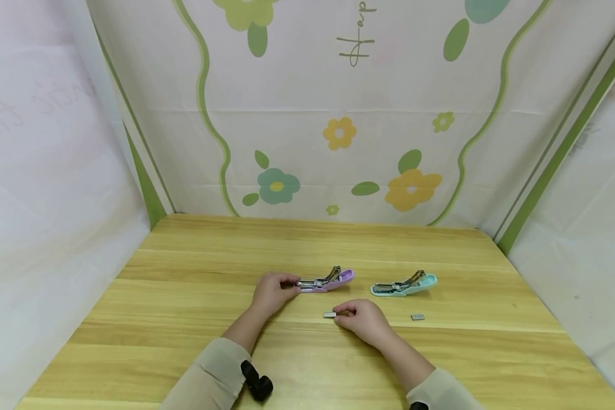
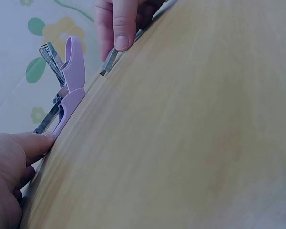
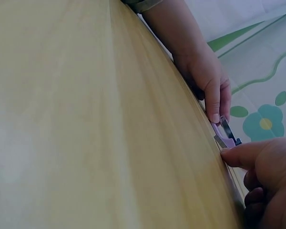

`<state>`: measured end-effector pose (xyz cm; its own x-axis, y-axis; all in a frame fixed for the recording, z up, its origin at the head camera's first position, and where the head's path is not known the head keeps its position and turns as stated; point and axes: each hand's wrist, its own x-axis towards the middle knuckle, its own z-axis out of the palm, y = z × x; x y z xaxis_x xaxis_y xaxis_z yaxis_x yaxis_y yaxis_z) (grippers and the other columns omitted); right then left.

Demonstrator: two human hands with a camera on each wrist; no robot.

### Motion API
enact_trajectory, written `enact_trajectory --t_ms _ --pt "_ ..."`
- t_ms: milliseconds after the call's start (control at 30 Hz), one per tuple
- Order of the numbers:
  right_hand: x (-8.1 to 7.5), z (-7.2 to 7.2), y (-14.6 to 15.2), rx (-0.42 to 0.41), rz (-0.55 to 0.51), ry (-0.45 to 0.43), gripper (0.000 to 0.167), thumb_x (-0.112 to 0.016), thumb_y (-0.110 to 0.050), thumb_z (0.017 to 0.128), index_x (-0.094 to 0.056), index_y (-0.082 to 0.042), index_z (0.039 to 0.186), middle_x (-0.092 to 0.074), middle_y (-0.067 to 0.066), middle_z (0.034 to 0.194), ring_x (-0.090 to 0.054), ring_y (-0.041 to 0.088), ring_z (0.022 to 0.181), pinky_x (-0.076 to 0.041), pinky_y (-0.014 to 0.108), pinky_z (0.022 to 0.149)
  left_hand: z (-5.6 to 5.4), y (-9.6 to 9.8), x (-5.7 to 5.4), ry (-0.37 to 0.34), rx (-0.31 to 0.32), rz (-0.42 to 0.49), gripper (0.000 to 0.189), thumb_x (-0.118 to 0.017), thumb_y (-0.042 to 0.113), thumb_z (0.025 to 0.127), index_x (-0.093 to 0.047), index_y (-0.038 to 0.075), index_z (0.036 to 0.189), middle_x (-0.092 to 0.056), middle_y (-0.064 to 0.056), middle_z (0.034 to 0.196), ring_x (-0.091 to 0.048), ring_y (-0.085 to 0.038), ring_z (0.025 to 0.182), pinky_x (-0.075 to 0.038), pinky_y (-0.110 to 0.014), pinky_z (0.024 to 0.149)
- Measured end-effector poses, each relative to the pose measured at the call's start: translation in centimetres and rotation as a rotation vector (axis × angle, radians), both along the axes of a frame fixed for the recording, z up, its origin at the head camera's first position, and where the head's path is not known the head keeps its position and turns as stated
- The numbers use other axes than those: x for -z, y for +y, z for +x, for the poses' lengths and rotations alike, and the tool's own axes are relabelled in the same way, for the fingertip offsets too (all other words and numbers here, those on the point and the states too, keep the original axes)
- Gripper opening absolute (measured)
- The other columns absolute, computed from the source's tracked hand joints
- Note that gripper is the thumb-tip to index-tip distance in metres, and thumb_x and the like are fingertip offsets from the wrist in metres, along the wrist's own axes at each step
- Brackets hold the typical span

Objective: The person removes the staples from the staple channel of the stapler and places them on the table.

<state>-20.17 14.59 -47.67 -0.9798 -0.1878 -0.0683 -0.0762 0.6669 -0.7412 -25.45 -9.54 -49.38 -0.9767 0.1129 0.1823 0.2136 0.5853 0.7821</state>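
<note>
A purple stapler lies folded open on the wooden table, its metal staple channel bared and its lid tilted up to the right. My left hand pinches the left end of its base between thumb and fingers; the left wrist view shows the thumb on the purple base. Just in front of that stapler, my right hand pinches a small grey strip of staples by its right end. In the left wrist view the staple strip points down toward the tabletop.
To the right stands a mint-green stapler, also folded open. A second staple strip lies on the table in front of it. A flower-printed cloth hangs behind the table, with white cloth at both sides.
</note>
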Motion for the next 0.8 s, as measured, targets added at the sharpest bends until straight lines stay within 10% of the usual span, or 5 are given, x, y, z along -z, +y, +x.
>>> enact_trajectory --t_ms 800 --pt "-0.77 0.06 0.34 0.052 -0.128 -0.01 0.024 -0.074 -0.022 0.086 -0.075 -0.011 0.108 -0.048 -0.003 0.062 -0.043 0.009 0.055 -0.037 0.022 0.05 -0.17 -0.12 0.34 0.015 0.017 0.02 0.027 -0.08 0.016 0.081 -0.076 0.011 0.107 -0.076 -0.004 0.102 -0.067 -0.024 0.099 -0.051 -0.044 0.093"
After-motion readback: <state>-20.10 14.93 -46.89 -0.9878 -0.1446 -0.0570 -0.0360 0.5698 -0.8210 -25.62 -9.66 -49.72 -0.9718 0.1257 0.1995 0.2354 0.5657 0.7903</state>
